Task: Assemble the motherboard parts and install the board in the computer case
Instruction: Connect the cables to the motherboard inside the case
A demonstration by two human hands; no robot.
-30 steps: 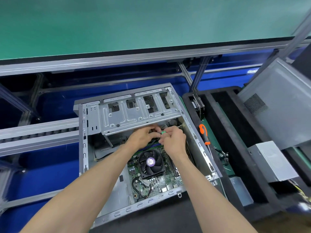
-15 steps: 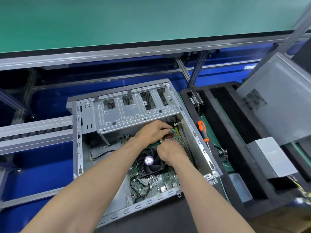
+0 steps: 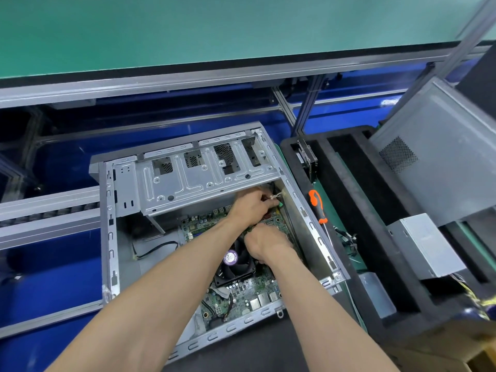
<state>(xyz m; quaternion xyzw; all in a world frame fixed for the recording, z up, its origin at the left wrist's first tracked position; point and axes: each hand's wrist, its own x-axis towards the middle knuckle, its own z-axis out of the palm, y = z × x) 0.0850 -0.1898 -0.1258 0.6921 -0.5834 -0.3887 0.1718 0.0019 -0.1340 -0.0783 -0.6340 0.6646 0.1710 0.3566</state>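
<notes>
The open grey computer case (image 3: pixel 108 237) lies on its side with the green motherboard (image 3: pixel 241 294) and its black CPU fan (image 3: pixel 236 261) inside. Both my hands reach into the far right corner of the board. My left hand (image 3: pixel 249 208) curls its fingers at the far end of a thin memory stick (image 3: pixel 250 229), beside a green latch (image 3: pixel 280 204) and a white cable tie. My right hand (image 3: pixel 265 242) grips the near end just past the fan, its fingertips hidden under the hand.
The metal drive cage (image 3: pixel 201 178) overhangs the far end of the case, just above my left hand. An orange-handled screwdriver (image 3: pixel 316 205) lies in the black foam tray (image 3: pixel 375 210) to the right, with a silver power supply (image 3: pixel 426 245) and a grey side panel (image 3: pixel 442 146).
Both hands held the part together in the air under the drive cage. They have lowered it to the board; my left hand moved to the far right, my right hand came nearer the fan.
</notes>
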